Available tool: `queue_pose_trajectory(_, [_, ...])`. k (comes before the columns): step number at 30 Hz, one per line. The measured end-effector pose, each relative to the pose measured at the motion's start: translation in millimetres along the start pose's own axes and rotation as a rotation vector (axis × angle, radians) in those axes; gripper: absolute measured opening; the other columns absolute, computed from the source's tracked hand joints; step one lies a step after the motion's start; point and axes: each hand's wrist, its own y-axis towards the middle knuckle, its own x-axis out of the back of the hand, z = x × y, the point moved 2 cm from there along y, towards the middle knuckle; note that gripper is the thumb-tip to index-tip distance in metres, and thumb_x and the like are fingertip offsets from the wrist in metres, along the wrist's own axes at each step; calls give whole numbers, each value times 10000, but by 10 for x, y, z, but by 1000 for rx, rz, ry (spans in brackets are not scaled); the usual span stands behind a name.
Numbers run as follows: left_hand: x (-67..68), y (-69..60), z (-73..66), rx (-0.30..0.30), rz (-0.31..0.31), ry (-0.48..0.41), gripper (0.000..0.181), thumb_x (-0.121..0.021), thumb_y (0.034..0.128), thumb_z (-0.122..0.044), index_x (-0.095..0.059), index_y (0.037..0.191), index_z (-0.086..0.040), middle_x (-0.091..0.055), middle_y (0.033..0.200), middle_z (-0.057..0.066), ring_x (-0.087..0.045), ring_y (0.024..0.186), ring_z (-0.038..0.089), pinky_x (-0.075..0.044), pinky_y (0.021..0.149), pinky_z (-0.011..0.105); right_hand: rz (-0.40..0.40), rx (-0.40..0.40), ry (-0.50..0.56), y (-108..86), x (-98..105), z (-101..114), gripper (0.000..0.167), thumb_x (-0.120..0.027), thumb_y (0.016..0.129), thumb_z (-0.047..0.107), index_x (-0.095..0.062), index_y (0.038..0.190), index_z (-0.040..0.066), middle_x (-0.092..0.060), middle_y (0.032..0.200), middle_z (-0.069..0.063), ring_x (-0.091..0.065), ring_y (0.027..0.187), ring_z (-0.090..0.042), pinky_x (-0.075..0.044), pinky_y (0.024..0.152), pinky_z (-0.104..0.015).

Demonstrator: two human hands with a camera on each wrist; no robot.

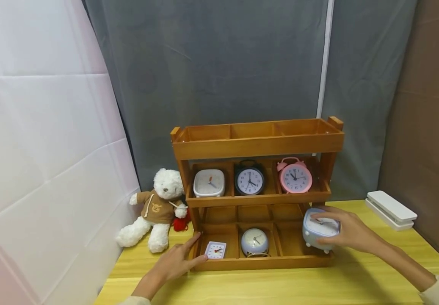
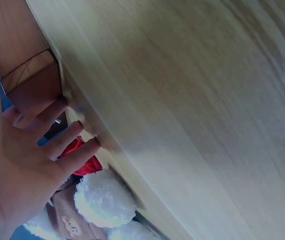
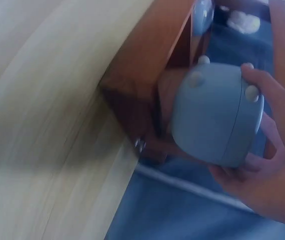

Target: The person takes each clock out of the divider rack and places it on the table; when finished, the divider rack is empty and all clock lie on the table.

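A blue clock (image 1: 321,226) with small round feet is pinched by the right hand (image 1: 346,226) at the right end of the wooden shelf's (image 1: 259,263) bottom tier. In the right wrist view the clock (image 3: 215,115) is tilted over the shelf's corner, the right hand (image 3: 277,165) around its side. The left hand (image 1: 175,260) touches the bottom tier's left end, fingers spread, thumb near a small square clock (image 1: 216,250). The left wrist view shows the left hand (image 2: 27,165) with extended fingers beside the shelf's corner (image 2: 35,87). A round clock (image 1: 255,242) sits in the bottom middle compartment.
The middle tier holds a white clock (image 1: 209,183), a black clock (image 1: 249,181) and a pink clock (image 1: 295,178). A white teddy bear (image 1: 159,207) in a brown top sits left of the shelf. A white device (image 1: 391,207) lies at the right on the yellow table (image 1: 265,288).
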Motion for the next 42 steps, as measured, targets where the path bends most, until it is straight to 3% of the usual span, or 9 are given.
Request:
queue_pose_trajectory(4, [-18, -8, -2, -3, 0, 0, 881, -625, 920, -716, -413, 1613, -216, -636, 1353, 280, -649, 1164, 479, -501, 986, 630, 21, -22, -25, -109, 173, -110, 588, -986, 650, 458, -792, 1170, 266, -676, 1311, -212, -678, 1109, -423, -570, 779, -369])
queue_pose_trajectory(14, [22, -11, -12, 6, -8, 8, 865, -643, 919, -700, -431, 1603, -215, -648, 1333, 277, -649, 1157, 479, -509, 962, 636, 9, 0, -103, -282, 399, -439, 584, -996, 624, 440, -796, 1153, 296, -675, 1330, -177, -654, 1065, -272, -500, 716, -264])
queue_pose_trajectory(20, [22, -17, -3, 14, -2, 7, 872, -637, 917, -709, -424, 1606, -220, -650, 1322, 285, -644, 1160, 481, -507, 960, 641, -8, 15, -89, -324, 294, -749, 588, -1019, 569, 399, -808, 1109, 300, -699, 1285, -155, -650, 1107, -185, -491, 749, -234])
queue_pose_trajectory(26, [0, -10, -1, 14, -4, 8, 874, -623, 916, -723, -421, 1607, -228, -651, 1326, 275, -635, 1175, 477, -504, 960, 650, 2, 41, -60, -351, 152, -972, 579, -1013, 584, 369, -807, 1117, 280, -692, 1308, -23, -647, 1145, -174, -468, 808, -153])
queue_pose_trajectory(35, [-17, 1, 3, 1, -18, 7, 866, -625, 921, -714, -426, 1604, -220, -651, 1325, 278, -635, 1164, 492, -506, 945, 660, 35, 79, 88, -303, 32, -1180, 557, -992, 659, 226, -771, 1169, 197, -589, 1391, 145, -526, 1207, 55, -409, 871, -92])
queue_pose_trajectory(38, [-20, 0, 11, 6, -21, 12, 867, -618, 918, -725, -426, 1604, -230, -653, 1321, 276, -635, 1165, 488, -507, 945, 658, 26, 113, 97, -262, 3, -1230, 545, -977, 685, 187, -755, 1183, 173, -604, 1403, 82, -516, 1242, 40, -356, 948, -57])
queue_pose_trajectory(42, [-24, -4, 15, 12, -19, 10, 873, -607, 911, -746, -424, 1605, -248, -657, 1313, 274, -640, 1154, 483, -508, 941, 659, 25, 166, 106, -186, -22, -1296, 508, -949, 718, 127, -748, 1184, 116, -650, 1347, -175, -501, 1276, 26, -285, 1017, -29])
